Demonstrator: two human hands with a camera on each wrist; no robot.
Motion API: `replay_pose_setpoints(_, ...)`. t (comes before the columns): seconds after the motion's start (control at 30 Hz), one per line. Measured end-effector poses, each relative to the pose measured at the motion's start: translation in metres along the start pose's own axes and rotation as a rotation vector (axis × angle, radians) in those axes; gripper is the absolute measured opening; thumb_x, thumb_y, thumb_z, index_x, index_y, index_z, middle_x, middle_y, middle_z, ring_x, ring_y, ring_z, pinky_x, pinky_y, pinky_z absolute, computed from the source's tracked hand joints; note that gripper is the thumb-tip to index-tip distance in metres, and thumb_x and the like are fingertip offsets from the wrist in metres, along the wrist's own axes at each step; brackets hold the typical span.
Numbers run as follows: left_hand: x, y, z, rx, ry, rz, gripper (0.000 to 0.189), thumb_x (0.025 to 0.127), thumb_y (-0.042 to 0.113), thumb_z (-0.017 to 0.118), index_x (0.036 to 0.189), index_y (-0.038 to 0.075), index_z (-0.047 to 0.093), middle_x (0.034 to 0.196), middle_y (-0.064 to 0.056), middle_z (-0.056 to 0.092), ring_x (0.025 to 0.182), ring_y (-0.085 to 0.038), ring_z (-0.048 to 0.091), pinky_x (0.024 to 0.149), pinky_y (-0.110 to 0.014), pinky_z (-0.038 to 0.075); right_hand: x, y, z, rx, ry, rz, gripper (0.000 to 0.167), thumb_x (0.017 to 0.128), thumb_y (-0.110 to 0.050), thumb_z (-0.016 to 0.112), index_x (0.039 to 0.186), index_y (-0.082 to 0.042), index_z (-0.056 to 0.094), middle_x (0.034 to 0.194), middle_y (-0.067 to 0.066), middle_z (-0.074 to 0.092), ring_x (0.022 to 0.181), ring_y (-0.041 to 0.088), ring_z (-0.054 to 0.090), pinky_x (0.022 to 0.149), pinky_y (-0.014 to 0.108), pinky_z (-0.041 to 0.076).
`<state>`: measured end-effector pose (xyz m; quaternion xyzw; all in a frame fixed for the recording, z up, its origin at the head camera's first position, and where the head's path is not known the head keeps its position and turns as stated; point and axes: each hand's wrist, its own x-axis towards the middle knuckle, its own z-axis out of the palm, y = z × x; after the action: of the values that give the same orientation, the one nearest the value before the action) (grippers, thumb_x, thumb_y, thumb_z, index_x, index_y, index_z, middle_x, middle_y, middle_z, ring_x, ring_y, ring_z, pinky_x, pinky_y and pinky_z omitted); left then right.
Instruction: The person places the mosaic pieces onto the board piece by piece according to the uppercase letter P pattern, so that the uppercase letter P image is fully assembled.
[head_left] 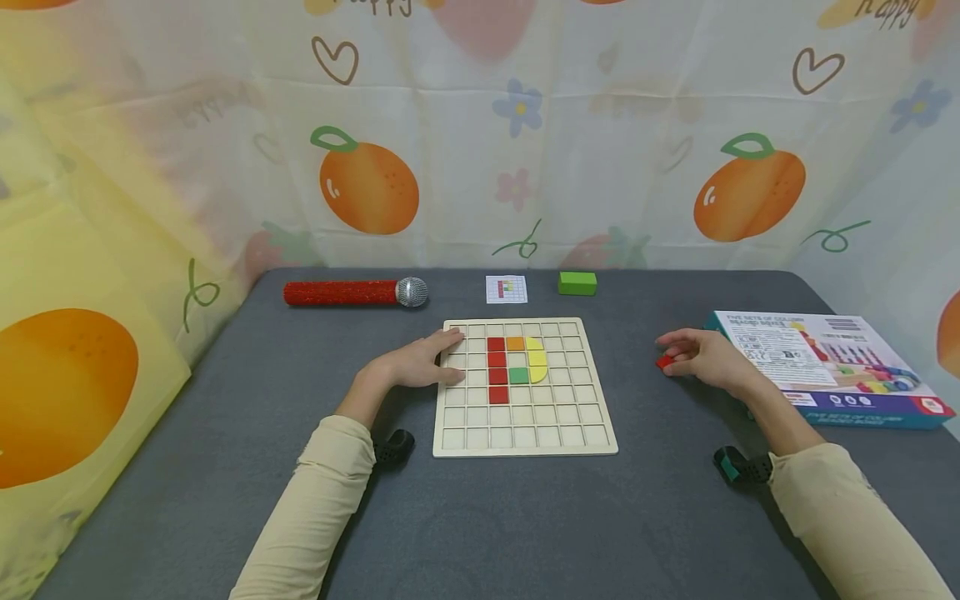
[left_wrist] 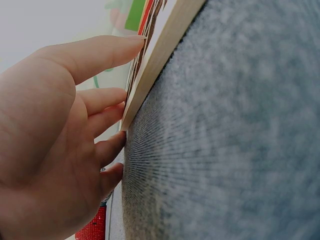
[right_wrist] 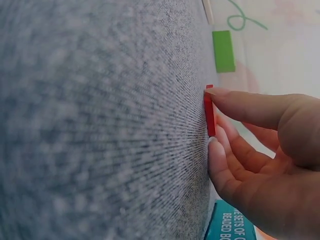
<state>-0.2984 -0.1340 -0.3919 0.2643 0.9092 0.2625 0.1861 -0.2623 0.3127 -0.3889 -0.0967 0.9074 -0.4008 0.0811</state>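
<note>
A pale wooden grid board [head_left: 525,437] lies on the table. On it stand a column of several red square tiles [head_left: 497,375], an orange tile [head_left: 515,343], a green tile [head_left: 518,376] and yellow pieces [head_left: 537,358], some with rounded corners. My left hand [head_left: 422,358] rests at the board's left edge, its thumb and fingertips touching the rim in the left wrist view. To the right of the board, my right hand [head_left: 701,357] pinches a red tile [right_wrist: 209,112] between thumb and fingertip, low at the tabletop.
A boxed set [head_left: 825,358] lies just right of my right hand. Behind the board are a small pattern card [head_left: 506,289] and a green block [head_left: 577,283]. A red glittery microphone [head_left: 341,292] lies at the back left. A printed cloth [head_left: 570,167] hangs behind the table.
</note>
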Motion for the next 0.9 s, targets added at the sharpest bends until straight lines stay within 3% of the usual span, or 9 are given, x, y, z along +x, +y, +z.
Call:
replay_pose_setpoints(0.4, -0.001, 0.002, -0.001, 0.0, -0.005, 0.002, 0.073, 0.092, 0.028, 0.061, 0.15, 0.001, 0.025, 0.154, -0.018, 0.02, 0.142, -0.033, 0.01, 0.112, -0.048, 0.015, 0.0, 0.0, -0.001, -0.144, 0.057, 0.002, 0.039, 0.087, -0.005, 0.068, 0.123, 0.005, 0.058, 0.093, 0.013, 0.057, 0.078, 0.024, 0.046, 0.061, 0.031, 0.039)
replay_pose_setpoints(0.63, -0.001, 0.0, -0.002, 0.011, -0.006, -0.002, 0.073, 0.092, 0.028, 0.06, 0.15, 0.001, 0.025, 0.155, -0.018, 0.02, 0.143, -0.033, 0.01, 0.112, -0.047, 0.015, 0.0, -0.004, 0.001, -0.1, 0.086, 0.009, 0.038, 0.089, -0.011, 0.068, 0.122, 0.006, 0.058, 0.096, 0.016, 0.064, 0.076, 0.021, 0.062, 0.063, 0.03, 0.052)
replay_pose_setpoints(0.9, -0.001, 0.001, -0.002, 0.009, -0.013, -0.023, 0.073, 0.093, 0.029, 0.06, 0.15, 0.002, 0.024, 0.155, -0.017, 0.019, 0.143, -0.032, 0.009, 0.112, -0.047, 0.014, 0.001, -0.016, 0.009, -0.056, 0.1, -0.026, 0.035, 0.091, -0.008, 0.065, 0.12, 0.009, 0.057, 0.101, 0.026, 0.066, 0.08, 0.028, 0.067, 0.066, 0.033, 0.055)
